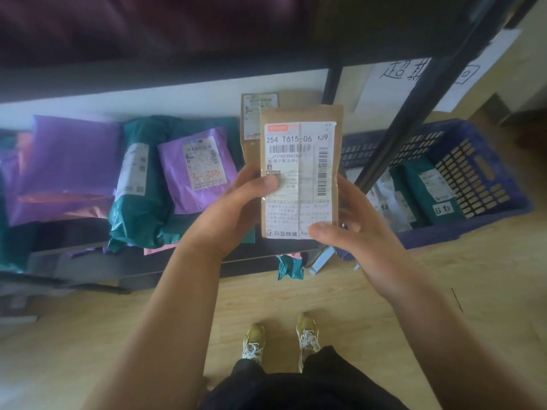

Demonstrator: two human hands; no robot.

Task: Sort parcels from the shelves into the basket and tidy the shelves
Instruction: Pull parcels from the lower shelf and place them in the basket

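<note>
A flat brown cardboard parcel (302,161) with a white shipping label is held upright in front of me, above the low shelf. My left hand (236,205) grips its left edge, thumb across the label. My right hand (346,223) holds its lower right corner, thumb on the label's bottom. A second brown parcel (251,125) stands behind it on the shelf. On the low shelf (88,261) lie purple parcels (198,170) and teal parcels (139,184). A blue plastic basket (473,161) sits on the floor at right, holding a teal parcel (426,190) and grey ones.
A black shelf post (408,119) slants across in front of the basket. A paper sign with handwriting (393,84) hangs on the wall. A small teal packet (290,267) and a pale box lie on the wooden floor by the shelf's foot. My shoes (281,338) stand below.
</note>
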